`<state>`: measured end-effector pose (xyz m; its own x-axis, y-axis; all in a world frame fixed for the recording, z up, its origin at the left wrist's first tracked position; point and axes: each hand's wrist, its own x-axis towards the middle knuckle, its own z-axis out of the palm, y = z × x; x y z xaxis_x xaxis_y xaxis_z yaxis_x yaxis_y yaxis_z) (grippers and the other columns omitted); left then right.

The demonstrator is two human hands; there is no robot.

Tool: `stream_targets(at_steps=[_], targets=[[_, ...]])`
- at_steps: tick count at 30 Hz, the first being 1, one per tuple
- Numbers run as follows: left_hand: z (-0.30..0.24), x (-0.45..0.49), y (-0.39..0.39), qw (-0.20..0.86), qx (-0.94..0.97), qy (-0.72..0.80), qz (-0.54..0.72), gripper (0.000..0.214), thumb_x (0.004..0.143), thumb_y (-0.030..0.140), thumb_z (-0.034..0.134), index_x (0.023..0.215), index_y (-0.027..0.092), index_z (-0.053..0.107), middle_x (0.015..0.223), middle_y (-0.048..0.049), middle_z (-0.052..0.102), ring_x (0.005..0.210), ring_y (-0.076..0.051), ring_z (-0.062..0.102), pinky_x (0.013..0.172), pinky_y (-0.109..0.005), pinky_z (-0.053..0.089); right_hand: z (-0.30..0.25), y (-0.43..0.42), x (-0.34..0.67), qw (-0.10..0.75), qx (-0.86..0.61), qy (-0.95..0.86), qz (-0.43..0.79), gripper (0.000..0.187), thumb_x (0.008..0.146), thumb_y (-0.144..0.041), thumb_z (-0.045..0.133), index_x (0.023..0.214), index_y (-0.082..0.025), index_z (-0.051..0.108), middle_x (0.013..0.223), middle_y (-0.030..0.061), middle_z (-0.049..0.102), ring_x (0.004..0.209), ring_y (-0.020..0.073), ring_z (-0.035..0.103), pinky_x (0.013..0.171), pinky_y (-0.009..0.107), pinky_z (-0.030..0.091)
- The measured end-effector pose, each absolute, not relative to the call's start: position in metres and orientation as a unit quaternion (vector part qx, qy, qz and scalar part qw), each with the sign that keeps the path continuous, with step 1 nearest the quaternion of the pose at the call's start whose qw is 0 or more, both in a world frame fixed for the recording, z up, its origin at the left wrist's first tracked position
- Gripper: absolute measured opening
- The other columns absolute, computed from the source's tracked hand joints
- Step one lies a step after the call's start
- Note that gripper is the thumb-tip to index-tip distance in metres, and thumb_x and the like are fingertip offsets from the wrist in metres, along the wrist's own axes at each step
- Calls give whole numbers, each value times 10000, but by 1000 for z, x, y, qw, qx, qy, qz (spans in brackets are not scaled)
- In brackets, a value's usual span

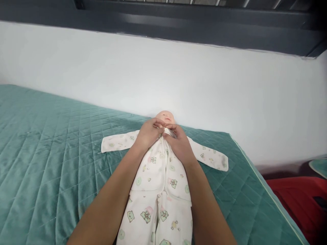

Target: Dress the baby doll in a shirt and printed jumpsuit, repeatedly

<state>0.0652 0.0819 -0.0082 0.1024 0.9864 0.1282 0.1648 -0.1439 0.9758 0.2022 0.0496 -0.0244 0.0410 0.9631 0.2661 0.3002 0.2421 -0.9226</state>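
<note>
- The white wall (163, 71) rises beyond both hands, running across the whole width of the view.
- The green quilt (56, 153) spreads beneath and to either side of the hands, stitched in diamonds, its pale edging well to the right of the right hand.
- The dark window frame (158, 23) runs high above both hands, along the top of the wall.
- A red thing (293, 197), too cut off to name, sits past the quilt's edge, well right of the right hand.
- The white shirt (150, 170), printed with small bears, lies under both hands, its sleeves stretched outward on each side.
- The matching trousers (143, 221) lie nearer than the hands, between the forearms.
- The left hand (151, 133) is narrow, fingers and thumb pinching the shirt's collar.
- The right hand (179, 141) is likewise narrow, pinching the collar opposite.
- The doll's head (165, 115) rests just beyond the fingers, face up.
- The pale button (166, 129) shows between the hands' fingertips.
</note>
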Motion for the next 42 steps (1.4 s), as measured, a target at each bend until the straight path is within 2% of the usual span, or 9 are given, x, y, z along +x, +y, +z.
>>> stream_targets(at_steps=[5, 9, 14, 18, 23, 30, 38, 42], targets=[[-9, 64, 83, 398, 633, 489, 449, 172, 792, 206, 602, 933, 201, 700, 944, -29, 702, 863, -173, 638, 784, -302, 475, -26, 52, 202, 521, -518, -592, 331, 182, 821, -294, 596, 998, -253, 611, 1195, 15, 653, 1145, 207, 572, 999, 378, 410], [-7, 65, 80, 361, 661, 464, 466, 161, 840, 196, 552, 885, 211, 706, 950, -16, 716, 888, -166, 635, 837, -302, 467, -26, 53, 203, 552, -543, -542, 327, 170, 836, -306, 553, 959, -231, 644, 1046, 32, 696, 957, 205, 629, 890, 373, 458], [-4, 67, 78, 336, 697, 465, 431, 178, 856, 217, 554, 865, 219, 732, 989, -30, 703, 934, -176, 624, 876, -316, 458, -28, 54, 204, 573, -558, -520, 299, 105, 793, -245, 542, 826, -213, 636, 934, 30, 696, 874, 194, 624, 844, 351, 458], [-9, 67, 81, 328, 696, 484, 416, 158, 844, 256, 586, 844, 225, 741, 1003, -42, 685, 973, -196, 609, 893, -335, 455, -29, 54, 204, 563, -564, -542, 268, 107, 781, -228, 526, 779, -217, 632, 932, 31, 696, 919, 204, 621, 872, 358, 453], [-16, 64, 87, 346, 708, 467, 401, 190, 835, 225, 595, 930, 265, 755, 1067, -47, 638, 972, -196, 589, 929, -349, 437, -31, 52, 204, 549, -578, -563, 219, 170, 772, -185, 483, 733, -227, 642, 970, 27, 707, 978, 207, 625, 932, 372, 437], [-19, 62, 90, 347, 716, 452, 404, 144, 847, 212, 576, 860, 222, 719, 1028, -50, 611, 942, -187, 579, 919, -342, 433, -31, 52, 205, 533, -611, -558, 175, 291, 760, -154, 438, 738, -246, 713, 971, 12, 736, 976, 216, 644, 943, 384, 439], [-17, 60, 90, 366, 722, 415, 415, 178, 873, 236, 540, 843, 214, 713, 987, -41, 665, 957, -188, 594, 895, -316, 435, -24, 53, 205, 514, -588, -566, 266, 241, 780, -212, 500, 819, -231, 736, 1046, 4, 741, 1022, 221, 648, 964, 373, 444], [-16, 58, 90, 390, 714, 415, 407, 152, 839, 267, 598, 906, 226, 728, 1091, -42, 670, 982, -192, 595, 895, -317, 440, -21, 53, 205, 492, -585, -574, 292, 197, 795, -287, 544, 868, -234, 719, 1062, 7, 732, 1044, 227, 634, 965, 382, 434]])
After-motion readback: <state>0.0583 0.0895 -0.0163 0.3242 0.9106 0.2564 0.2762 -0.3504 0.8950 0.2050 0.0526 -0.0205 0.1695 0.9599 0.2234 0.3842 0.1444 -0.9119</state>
